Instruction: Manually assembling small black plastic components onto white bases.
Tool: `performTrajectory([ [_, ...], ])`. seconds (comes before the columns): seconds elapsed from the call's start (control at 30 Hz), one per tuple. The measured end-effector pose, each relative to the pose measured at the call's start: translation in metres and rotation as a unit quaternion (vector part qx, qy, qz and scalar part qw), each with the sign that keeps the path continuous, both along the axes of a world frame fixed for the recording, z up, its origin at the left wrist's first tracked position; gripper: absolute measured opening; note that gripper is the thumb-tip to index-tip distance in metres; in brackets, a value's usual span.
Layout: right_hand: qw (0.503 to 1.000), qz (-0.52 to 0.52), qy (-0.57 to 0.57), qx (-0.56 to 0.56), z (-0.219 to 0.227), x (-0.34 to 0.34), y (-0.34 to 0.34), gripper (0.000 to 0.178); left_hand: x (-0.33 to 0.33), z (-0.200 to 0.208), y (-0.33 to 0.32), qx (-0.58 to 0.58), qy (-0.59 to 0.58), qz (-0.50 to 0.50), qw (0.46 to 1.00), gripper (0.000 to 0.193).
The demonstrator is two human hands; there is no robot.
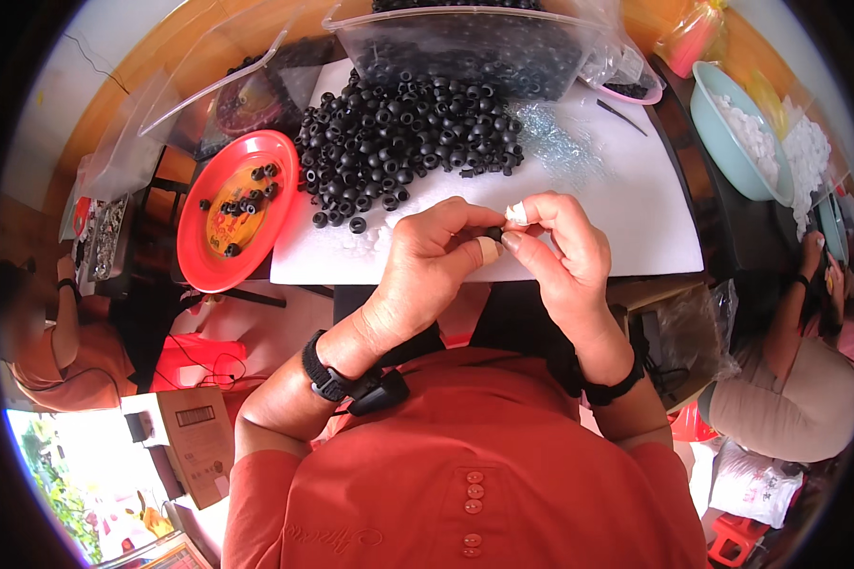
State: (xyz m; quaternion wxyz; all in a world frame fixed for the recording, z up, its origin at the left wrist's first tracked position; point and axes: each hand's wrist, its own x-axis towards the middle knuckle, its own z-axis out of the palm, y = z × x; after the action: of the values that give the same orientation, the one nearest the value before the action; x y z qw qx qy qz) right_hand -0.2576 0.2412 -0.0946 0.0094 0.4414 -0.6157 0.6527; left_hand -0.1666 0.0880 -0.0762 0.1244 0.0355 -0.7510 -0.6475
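My left hand (427, 248) pinches a small black plastic part (494, 232) between thumb and index finger, over the front of the white table board (636, 223). Tape wraps the left thumb. Right against that part are the pinched fingertips of my right hand (571, 248), with white tape round the index finger; what they grip is too small to make out. Just beyond lies a large heap of round black hollow parts (413, 133). Beside the heap, to its right, small clear bluish pieces (558, 137) are scattered.
A red tray (194, 228) with a few black parts sits at left. Clear plastic bins (465, 47) stand behind the heap. A thin dark tool (621, 117) lies back right, near a pale green basin (716, 123) of white pieces. Other people work at far left and right.
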Motion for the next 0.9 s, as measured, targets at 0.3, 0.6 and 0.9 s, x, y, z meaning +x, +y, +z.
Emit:
performTrajectory([
  [0.3, 0.958, 0.097, -0.268, -0.016, 0.009, -0.001, -0.006, 0.02, 0.011, -0.002, -0.006, 0.098, -0.038, 0.006, 0.994, 0.015],
  [0.6, 0.95, 0.082, -0.294, 0.067, 0.026, 0.009, -0.019, 0.014, 0.016, -0.004, -0.014, 0.232, -0.041, 0.017, 0.972, 0.015],
  [0.9, 0.904, -0.181, 0.244, 0.301, 0.029, -0.025, -0.047, 0.013, 0.023, -0.011, -0.021, 0.235, -0.036, 0.016, 0.971, 0.017],
])
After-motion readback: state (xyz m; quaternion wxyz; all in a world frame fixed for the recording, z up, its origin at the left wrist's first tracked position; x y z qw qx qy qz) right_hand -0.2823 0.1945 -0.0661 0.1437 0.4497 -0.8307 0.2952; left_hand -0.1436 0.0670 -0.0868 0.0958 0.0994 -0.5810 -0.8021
